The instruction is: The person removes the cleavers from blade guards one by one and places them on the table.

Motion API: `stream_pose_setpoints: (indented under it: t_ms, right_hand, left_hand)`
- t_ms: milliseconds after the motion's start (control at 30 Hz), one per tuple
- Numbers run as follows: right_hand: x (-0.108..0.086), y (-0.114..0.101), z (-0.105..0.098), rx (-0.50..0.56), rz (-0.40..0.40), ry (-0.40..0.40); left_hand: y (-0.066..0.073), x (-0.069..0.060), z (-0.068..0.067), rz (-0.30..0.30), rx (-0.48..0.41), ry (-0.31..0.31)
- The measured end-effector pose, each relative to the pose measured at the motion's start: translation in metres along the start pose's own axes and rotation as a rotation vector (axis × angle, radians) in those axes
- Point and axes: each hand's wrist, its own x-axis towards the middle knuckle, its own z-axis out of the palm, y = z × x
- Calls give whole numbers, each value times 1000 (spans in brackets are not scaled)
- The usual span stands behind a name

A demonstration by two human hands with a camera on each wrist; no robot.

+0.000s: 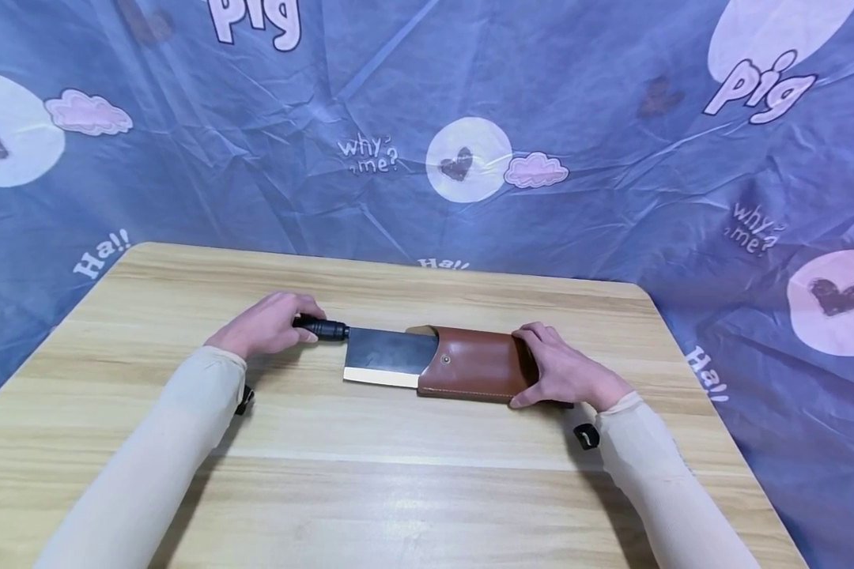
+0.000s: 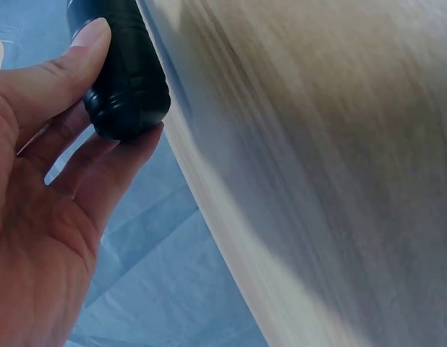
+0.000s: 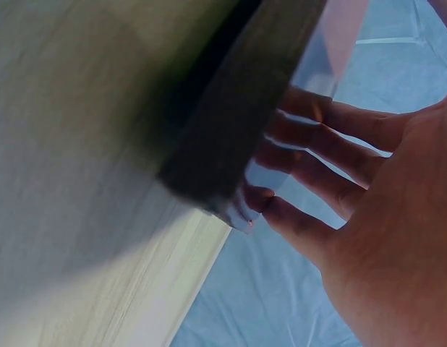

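Note:
A cleaver lies across the middle of the table in the head view, its wide dark blade (image 1: 384, 353) partly inside a brown leather sheath (image 1: 473, 363). The bright cutting edge faces the near side. My left hand (image 1: 273, 324) holds the black handle (image 1: 327, 329) at the left; in the left wrist view thumb and fingers of the left hand (image 2: 50, 181) pinch the handle's end (image 2: 129, 79). At the sheath's right end, my right hand (image 1: 569, 370) grips it between thumb and fingers. Fingertips of the right hand (image 3: 382, 195) touch a shiny edge in the right wrist view. The blade's far part is hidden.
The light wooden table (image 1: 327, 490) extends around the cleaver and sheath. Behind it and to the sides hangs a blue printed cloth (image 1: 277, 158). Black straps (image 1: 587, 436) show by both wrists.

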Motion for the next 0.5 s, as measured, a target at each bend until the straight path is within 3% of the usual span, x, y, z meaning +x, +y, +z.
stream_pose_setpoints:
  t_ms: [300, 500]
  right_hand:
    - [0, 1, 2, 12, -7, 4]
    - [0, 2, 2, 16, -4, 2]
  left_hand:
    - [-1, 0, -1, -16, 2, -1]
    - [-3, -3, -1, 4, 5, 3]
